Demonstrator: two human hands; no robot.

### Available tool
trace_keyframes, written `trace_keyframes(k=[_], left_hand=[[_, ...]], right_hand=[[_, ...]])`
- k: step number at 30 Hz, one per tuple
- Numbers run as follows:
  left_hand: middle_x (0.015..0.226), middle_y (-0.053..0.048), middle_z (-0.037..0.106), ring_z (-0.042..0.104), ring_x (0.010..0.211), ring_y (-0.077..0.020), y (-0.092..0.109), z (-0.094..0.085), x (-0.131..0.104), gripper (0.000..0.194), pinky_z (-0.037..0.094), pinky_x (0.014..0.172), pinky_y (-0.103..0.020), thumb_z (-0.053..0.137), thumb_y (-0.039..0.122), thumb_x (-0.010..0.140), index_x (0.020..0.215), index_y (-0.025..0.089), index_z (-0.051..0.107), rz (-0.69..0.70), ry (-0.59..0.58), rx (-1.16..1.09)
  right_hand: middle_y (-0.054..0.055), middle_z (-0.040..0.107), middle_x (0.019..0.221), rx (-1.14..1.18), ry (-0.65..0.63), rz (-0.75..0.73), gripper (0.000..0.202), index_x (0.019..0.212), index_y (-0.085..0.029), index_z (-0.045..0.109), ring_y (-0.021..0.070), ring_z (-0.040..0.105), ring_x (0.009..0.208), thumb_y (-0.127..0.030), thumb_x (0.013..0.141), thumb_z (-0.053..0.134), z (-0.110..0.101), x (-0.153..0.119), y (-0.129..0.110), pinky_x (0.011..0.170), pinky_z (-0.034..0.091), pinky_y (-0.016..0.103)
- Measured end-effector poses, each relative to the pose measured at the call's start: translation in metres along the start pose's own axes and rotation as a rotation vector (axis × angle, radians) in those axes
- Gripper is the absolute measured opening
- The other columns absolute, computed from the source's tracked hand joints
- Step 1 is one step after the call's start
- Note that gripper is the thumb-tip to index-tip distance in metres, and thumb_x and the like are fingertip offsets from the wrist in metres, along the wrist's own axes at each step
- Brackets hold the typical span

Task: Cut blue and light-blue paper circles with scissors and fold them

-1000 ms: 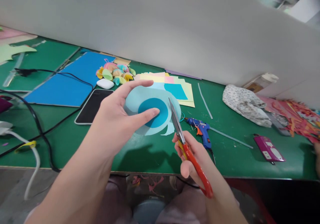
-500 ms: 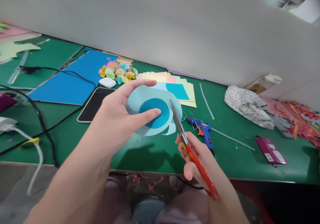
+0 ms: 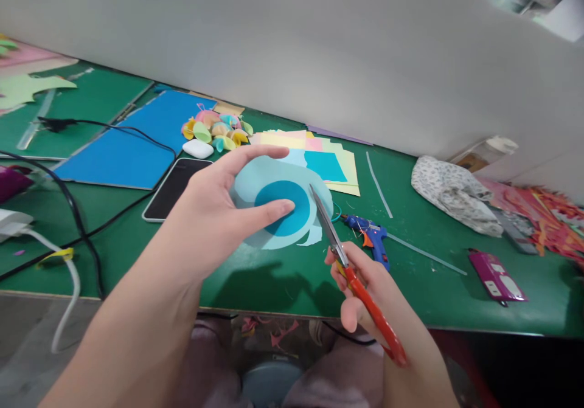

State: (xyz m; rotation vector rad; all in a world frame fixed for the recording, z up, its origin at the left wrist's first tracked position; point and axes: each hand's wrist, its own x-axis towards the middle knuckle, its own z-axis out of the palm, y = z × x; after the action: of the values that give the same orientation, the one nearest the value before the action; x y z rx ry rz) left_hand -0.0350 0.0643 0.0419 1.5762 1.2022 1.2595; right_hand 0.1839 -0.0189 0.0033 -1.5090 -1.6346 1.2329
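Note:
My left hand (image 3: 214,207) holds a light blue paper (image 3: 269,169) between thumb and fingers, the thumb pressing on a darker teal paper circle (image 3: 296,213) that lies on it. In my right hand (image 3: 365,280) are scissors (image 3: 329,228) with red handles, their blades pointing up and left over the paper's right part. A partly cut strip (image 3: 314,235) hangs from the paper's lower right edge. Both hands are above the green table.
A blue glue gun (image 3: 371,233) lies right of the paper. Behind are coloured sheets (image 3: 349,165) and small paper cones (image 3: 216,129). A phone (image 3: 176,189), a blue board (image 3: 123,140) and black cables are left. A patterned cloth (image 3: 451,195) and purple box (image 3: 496,276) lie right.
My right hand and the scissor handles have moved slightly right and down. The blade tips stay over the paper. My left hand keeps nearly the same place and hold.

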Motion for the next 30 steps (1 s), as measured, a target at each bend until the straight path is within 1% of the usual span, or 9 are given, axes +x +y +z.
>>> trace_keyframes(k=[5, 11, 17, 20, 24, 27, 30], left_hand=[[0.083, 0.005, 0.068, 0.063, 0.063, -0.0136, -0.002, 0.000, 0.001, 0.051, 0.055, 0.049, -0.022, 0.082, 0.033, 0.062, 0.110, 0.038, 0.067, 0.000, -0.013, 0.006], [0.082, 0.006, 0.068, 0.062, 0.061, -0.0119, -0.002, -0.002, 0.001, 0.050, 0.054, 0.047, -0.021, 0.082, 0.033, 0.063, 0.110, 0.040, 0.067, -0.017, -0.021, 0.010], [0.076, 0.006, 0.068, 0.060, 0.053, -0.0098, 0.001, -0.001, 0.001, 0.052, 0.052, 0.043, -0.019, 0.083, 0.032, 0.062, 0.110, 0.038, 0.067, -0.047, -0.052, -0.020], [0.073, 0.006, 0.068, 0.060, 0.052, -0.0104, 0.001, -0.002, 0.001, 0.053, 0.053, 0.042, -0.020, 0.083, 0.033, 0.062, 0.112, 0.039, 0.067, -0.054, -0.062, -0.006], [0.069, 0.007, 0.068, 0.058, 0.048, -0.0102, 0.000, -0.002, 0.001, 0.053, 0.052, 0.040, -0.020, 0.083, 0.033, 0.062, 0.112, 0.040, 0.066, -0.071, -0.075, 0.007], [0.067, 0.008, 0.067, 0.058, 0.047, -0.0098, 0.002, -0.002, 0.000, 0.052, 0.052, 0.039, -0.019, 0.082, 0.032, 0.063, 0.111, 0.039, 0.067, -0.078, -0.090, 0.019], [0.067, 0.009, 0.068, 0.062, 0.049, -0.0096, 0.003, -0.002, 0.001, 0.049, 0.054, 0.042, -0.018, 0.082, 0.030, 0.064, 0.110, 0.040, 0.067, -0.071, -0.111, 0.000]], right_hand=[[-0.008, 0.029, 0.065, -0.021, -0.007, 0.043, 0.067, 0.091, -0.023, 0.050, 0.0108, 0.023, 0.058, -0.077, 0.055, 0.066, -0.002, -0.001, -0.006, 0.048, 0.018, 0.024], [-0.007, 0.027, 0.066, -0.046, -0.002, 0.022, 0.071, 0.087, -0.023, 0.048, 0.0116, 0.024, 0.060, -0.084, 0.052, 0.056, -0.003, 0.000, -0.006, 0.049, 0.018, 0.024], [-0.007, 0.027, 0.066, -0.057, -0.004, 0.014, 0.069, 0.089, -0.024, 0.050, 0.0118, 0.023, 0.060, -0.083, 0.054, 0.057, -0.006, -0.003, -0.003, 0.049, 0.018, 0.024], [-0.007, 0.028, 0.065, -0.085, -0.001, 0.033, 0.062, 0.090, -0.024, 0.050, 0.0115, 0.023, 0.060, -0.076, 0.059, 0.065, -0.008, -0.005, -0.005, 0.049, 0.018, 0.024], [-0.008, 0.028, 0.065, -0.090, -0.020, 0.057, 0.056, 0.088, -0.024, 0.050, 0.0106, 0.025, 0.058, -0.065, 0.060, 0.076, -0.010, -0.005, -0.008, 0.048, 0.018, 0.023], [-0.008, 0.028, 0.065, -0.082, -0.023, 0.068, 0.054, 0.087, -0.024, 0.050, 0.0106, 0.024, 0.058, -0.062, 0.060, 0.078, -0.012, -0.005, -0.008, 0.047, 0.016, 0.023], [-0.009, 0.029, 0.062, -0.097, -0.035, 0.067, 0.054, 0.087, -0.024, 0.049, 0.0112, 0.022, 0.058, -0.063, 0.061, 0.077, -0.015, -0.006, -0.006, 0.047, 0.015, 0.024]])
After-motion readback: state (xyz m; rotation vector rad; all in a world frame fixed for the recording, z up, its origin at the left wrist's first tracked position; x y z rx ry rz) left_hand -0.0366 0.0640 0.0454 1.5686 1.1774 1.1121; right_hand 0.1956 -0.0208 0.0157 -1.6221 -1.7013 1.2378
